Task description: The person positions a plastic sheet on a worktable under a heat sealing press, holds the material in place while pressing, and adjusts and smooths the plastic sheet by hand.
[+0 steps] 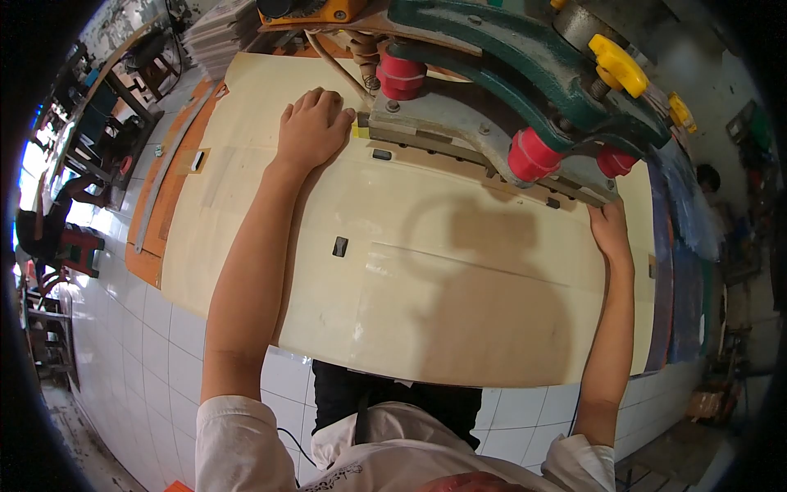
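My left hand lies palm down on a cream board, its fingers stretched forward and the thumb near the left end of a metal bar. Nothing shows in its grasp. My right hand is at the bar's right end, its fingers mostly hidden by the machine. Above the board stands a dark green machine arm with red cylinders and yellow knobs. Small dark blocks sit on the board, one of them a black block between my forearms.
A metal strip lies along an orange-brown board edge on the left. Stacked sheets stand at the back left. Beyond are a red stool and a person's leg. Plastic sheeting hangs at the right.
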A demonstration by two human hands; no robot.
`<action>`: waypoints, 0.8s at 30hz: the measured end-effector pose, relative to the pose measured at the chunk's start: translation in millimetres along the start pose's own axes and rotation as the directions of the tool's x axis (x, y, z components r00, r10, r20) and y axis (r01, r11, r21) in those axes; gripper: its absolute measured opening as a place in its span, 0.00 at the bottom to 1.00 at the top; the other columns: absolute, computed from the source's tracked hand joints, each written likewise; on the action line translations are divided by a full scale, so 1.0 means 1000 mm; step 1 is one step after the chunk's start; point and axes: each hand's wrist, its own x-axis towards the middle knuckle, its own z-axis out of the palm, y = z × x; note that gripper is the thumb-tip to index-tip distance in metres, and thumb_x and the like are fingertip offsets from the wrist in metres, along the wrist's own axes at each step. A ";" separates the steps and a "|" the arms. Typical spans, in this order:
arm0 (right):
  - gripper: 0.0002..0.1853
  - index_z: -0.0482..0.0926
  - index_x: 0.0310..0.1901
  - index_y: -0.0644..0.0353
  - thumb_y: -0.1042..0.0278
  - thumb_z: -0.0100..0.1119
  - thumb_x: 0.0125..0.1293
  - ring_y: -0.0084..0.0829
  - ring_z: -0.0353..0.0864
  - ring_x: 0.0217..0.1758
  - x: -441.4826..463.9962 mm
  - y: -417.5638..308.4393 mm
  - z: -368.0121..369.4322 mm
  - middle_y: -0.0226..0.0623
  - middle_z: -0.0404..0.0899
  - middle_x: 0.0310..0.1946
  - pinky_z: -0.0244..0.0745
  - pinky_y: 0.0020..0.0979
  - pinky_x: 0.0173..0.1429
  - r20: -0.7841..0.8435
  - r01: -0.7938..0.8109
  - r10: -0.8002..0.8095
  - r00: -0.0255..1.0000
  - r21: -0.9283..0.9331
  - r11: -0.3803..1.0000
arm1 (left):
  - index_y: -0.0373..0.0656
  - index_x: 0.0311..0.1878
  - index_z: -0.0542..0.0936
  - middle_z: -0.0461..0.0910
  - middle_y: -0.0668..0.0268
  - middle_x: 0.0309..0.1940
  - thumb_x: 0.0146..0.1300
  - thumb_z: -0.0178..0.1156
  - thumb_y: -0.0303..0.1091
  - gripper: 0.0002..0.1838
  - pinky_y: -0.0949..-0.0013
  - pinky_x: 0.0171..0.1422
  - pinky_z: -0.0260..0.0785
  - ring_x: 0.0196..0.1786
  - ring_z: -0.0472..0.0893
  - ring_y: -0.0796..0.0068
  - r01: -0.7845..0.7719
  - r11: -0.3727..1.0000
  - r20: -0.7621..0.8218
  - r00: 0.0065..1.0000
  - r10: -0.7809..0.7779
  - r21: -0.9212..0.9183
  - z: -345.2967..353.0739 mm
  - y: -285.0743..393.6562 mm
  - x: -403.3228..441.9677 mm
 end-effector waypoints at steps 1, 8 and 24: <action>0.31 0.67 0.73 0.66 0.65 0.50 0.69 0.51 0.59 0.80 -0.001 -0.002 -0.001 0.51 0.62 0.77 0.52 0.43 0.82 0.000 0.000 0.000 1.000 0.000 1.000 | 0.48 0.60 0.79 0.76 0.59 0.63 0.70 0.54 0.54 0.25 0.45 0.80 0.53 0.71 0.71 0.57 0.003 1.000 0.005 1.000 -0.003 -0.002 0.000 0.000 0.000; 0.30 0.67 0.74 0.64 0.64 0.49 0.71 0.50 0.58 0.80 0.001 0.001 0.000 0.51 0.62 0.77 0.51 0.43 0.83 0.011 -0.011 0.012 1.000 -0.009 1.000 | 0.48 0.60 0.79 0.76 0.58 0.64 0.70 0.54 0.55 0.25 0.45 0.79 0.54 0.71 0.71 0.56 0.008 1.000 0.012 1.000 -0.008 0.002 -0.001 0.001 0.000; 0.31 0.66 0.74 0.64 0.63 0.49 0.72 0.50 0.58 0.80 -0.002 -0.011 -0.003 0.50 0.61 0.78 0.52 0.43 0.83 0.006 -0.069 0.069 0.998 -0.045 0.997 | 0.48 0.61 0.78 0.75 0.57 0.65 0.71 0.53 0.54 0.25 0.44 0.79 0.53 0.72 0.71 0.55 0.004 1.000 0.017 1.000 -0.004 0.011 -0.001 0.000 0.000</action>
